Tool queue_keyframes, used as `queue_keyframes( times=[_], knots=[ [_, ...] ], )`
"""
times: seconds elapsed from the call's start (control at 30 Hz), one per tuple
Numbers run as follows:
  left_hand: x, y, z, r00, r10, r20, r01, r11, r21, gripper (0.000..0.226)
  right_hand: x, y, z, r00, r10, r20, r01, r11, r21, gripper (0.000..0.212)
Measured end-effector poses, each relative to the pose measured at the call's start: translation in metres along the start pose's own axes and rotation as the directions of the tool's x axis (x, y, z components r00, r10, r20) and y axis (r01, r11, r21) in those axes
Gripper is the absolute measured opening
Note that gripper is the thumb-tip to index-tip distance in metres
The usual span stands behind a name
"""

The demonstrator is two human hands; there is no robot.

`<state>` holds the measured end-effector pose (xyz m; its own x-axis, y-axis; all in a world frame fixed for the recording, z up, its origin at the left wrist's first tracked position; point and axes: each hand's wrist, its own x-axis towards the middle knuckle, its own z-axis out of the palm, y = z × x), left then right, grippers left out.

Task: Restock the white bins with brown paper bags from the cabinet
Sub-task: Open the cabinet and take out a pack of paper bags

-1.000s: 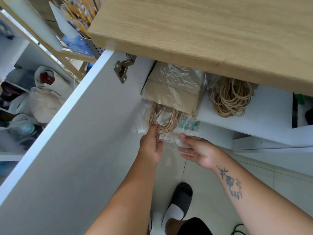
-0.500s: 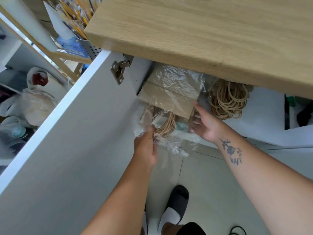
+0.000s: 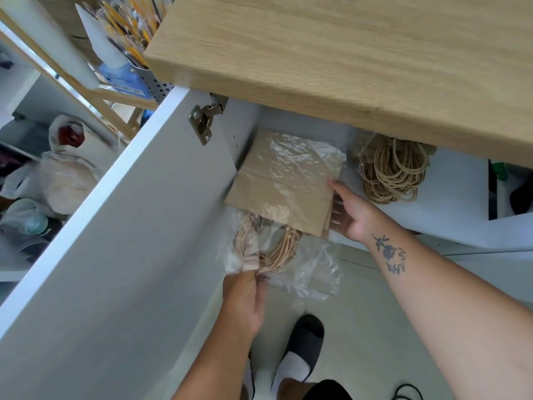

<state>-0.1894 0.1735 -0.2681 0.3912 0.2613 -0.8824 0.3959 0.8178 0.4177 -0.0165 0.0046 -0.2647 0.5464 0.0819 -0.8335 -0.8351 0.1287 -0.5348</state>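
Left hand (image 3: 245, 295) pinches clear plastic wrap (image 3: 311, 272) beside twine handles (image 3: 279, 251). Right hand (image 3: 350, 212) grips right edge of brown paper bag stack (image 3: 277, 183), which overhangs white cabinet shelf (image 3: 461, 197). Cabinet door (image 3: 129, 255) open at left. Wooden countertop (image 3: 346, 53) above.

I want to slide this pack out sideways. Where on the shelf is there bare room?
Bare shelf lies right of the handle bundle. The narrow strip between the bag pack and that bundle holds the right hand. On the left, the pack crowds the cabinet wall.

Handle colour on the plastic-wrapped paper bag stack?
Tan twisted-cord handles, matching the brown paper bags; head view.
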Motion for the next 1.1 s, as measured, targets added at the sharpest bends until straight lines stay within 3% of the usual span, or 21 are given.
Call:
queue_keyframes(
  times=[0.23,0.37,0.47,0.6,0.73,1.0,1.1],
  knots=[
    [-0.007,0.006,-0.008,0.995,-0.018,0.097,0.02,1.0,-0.015,0.051,-0.012,0.008,0.01,0.999,0.05,-0.013,-0.05,0.999,0.014,0.026],
    [-0.007,0.008,-0.006,0.999,-0.011,0.049,0.014,0.998,-0.059,0.04,-0.017,0.009,0.011,0.998,0.062,0.019,-0.063,0.996,0.059,0.023],
    [0.0,0.008,-0.01,0.999,-0.02,-0.038,0.02,1.0,-0.006,0.024,-0.019,0.009,0.01,0.996,0.073,0.051,-0.076,0.995,0.06,0.033],
    [0.004,0.006,-0.024,0.997,-0.021,-0.079,0.022,1.0,0.015,0.025,-0.023,0.005,0.007,0.992,0.074,0.098,-0.08,0.995,0.058,0.028],
    [-0.005,0.004,-0.035,0.998,-0.02,-0.06,0.022,1.0,0.021,0.032,-0.028,0.003,0.014,0.997,0.035,0.066,-0.043,0.991,0.127,0.033],
    [-0.064,0.017,-0.066,0.998,-0.046,0.03,0.046,0.999,-0.008,0.044,-0.085,0.01,0.014,0.988,0.114,0.106,-0.126,0.986,0.108,0.02],
    [-0.091,0.021,-0.083,0.994,-0.024,0.104,0.018,0.998,0.052,0.032,-0.121,0.021,0.012,0.989,0.107,0.1,-0.123,0.978,0.171,0.014]
  ],
)
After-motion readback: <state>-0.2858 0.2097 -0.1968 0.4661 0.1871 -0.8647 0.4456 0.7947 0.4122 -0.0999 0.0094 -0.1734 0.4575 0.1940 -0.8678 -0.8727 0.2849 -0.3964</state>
